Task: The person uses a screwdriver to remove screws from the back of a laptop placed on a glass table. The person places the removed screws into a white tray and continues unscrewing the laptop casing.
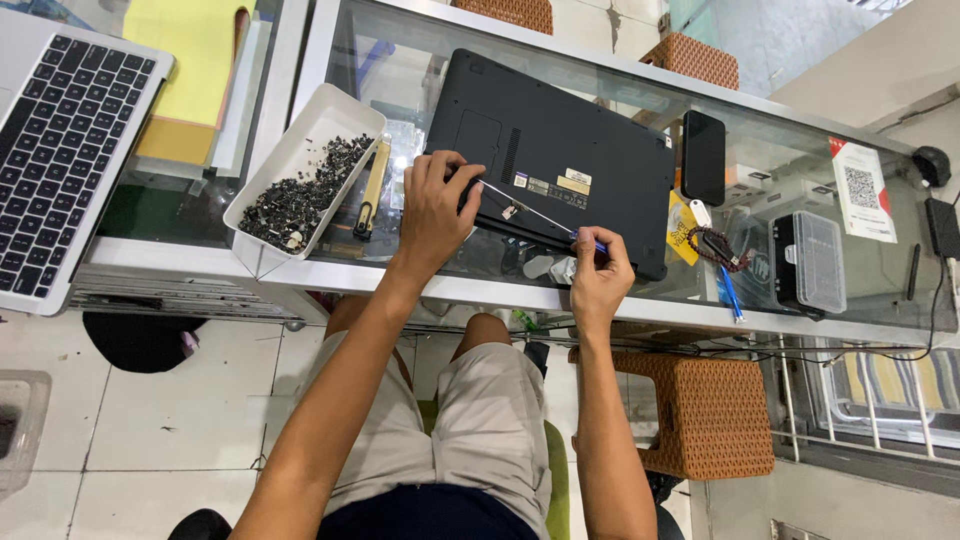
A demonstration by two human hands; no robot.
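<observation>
A black laptop (560,150) lies upside down on a glass counter (760,130). My left hand (436,212) rests on its near left corner, fingers curled over the edge. My right hand (600,275) pinches the blue handle of a thin screwdriver (530,212), whose long metal shaft runs up and left to the laptop's near edge close to my left fingers. A small metal part sits by the shaft on the laptop's base.
A white tray (310,130) of several small dark screws sits left of the laptop, with a yellow-handled tool (372,190) beside it. A black phone (703,157), a clear plastic box (815,262) and a silver laptop (60,150) share the counter. Wicker stool (700,410) below.
</observation>
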